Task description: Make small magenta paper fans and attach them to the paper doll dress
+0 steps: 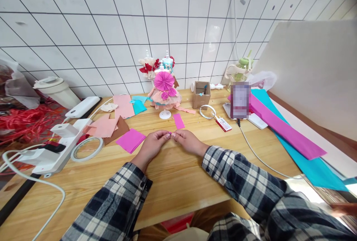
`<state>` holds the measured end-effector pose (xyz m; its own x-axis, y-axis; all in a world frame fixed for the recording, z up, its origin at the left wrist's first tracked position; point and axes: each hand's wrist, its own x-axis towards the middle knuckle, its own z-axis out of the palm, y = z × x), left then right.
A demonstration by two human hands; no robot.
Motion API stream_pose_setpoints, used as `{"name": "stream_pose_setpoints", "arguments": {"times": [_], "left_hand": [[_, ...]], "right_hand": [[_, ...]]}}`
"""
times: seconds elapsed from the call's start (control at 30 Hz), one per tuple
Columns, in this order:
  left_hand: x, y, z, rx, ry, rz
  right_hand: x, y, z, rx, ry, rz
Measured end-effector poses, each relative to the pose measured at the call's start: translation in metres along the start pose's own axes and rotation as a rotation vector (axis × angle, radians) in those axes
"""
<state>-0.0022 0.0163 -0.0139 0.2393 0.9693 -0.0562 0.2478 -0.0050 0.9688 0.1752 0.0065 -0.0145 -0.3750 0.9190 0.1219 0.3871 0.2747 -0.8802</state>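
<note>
Wooden table point(173, 181) bare near edge | hands point(170, 141) pinch magenta paper scrap point(169, 133)

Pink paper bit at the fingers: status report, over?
Left hand and right hand together, fingers pinching a small pink paper piece. Pink paper stack just left, tape roll further left. Nothing blocking.
</note>
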Motion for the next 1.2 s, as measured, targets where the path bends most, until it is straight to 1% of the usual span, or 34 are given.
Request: {"name": "stream_pose_setpoints", "arguments": {"times": [0.17,0.5,0.93,1.2], "left_hand": [[-0.0007,0.0006,-0.0003,0.014,0.006,0.007],[-0.0042,0.0082,0.0006,-0.001,0.000,-0.029],[-0.0022,0.0061,-0.0009,0.024,0.003,-0.023],[-0.0008,0.0008,-0.0028,0.065,-0.001,0.014]], "right_hand": [[-0.0002,0.0000,-0.0002,0.000,-0.001,0.009],[0.0005,0.0003,-0.0003,-0.003,-0.010,-0.005],[0.0022,-0.0022,-0.0013,-0.020,-0.020,0.013],[0.0038,0.0029,0.0011,-0.002,-0.010,0.026]]}}
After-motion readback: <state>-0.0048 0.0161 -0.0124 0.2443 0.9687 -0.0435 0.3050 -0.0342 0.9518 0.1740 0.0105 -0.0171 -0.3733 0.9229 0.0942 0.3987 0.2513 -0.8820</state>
